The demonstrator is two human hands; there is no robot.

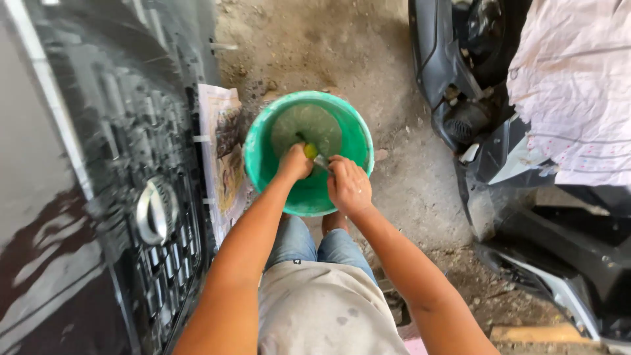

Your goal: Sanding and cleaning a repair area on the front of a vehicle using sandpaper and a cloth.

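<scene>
I see both hands over green bucket [263, 158] on dirt floor: left hand [294, 162] fisted on yellow-green sponge [310, 150], right hand [348, 185] curled round thin tool [321, 160]; sponge prob soft, wet, slippery, so squeeze mid-body.

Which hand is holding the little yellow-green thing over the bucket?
The left hand grips the yellow-green thing above the green bucket; the right hand holds something thin and grey instead.
</scene>
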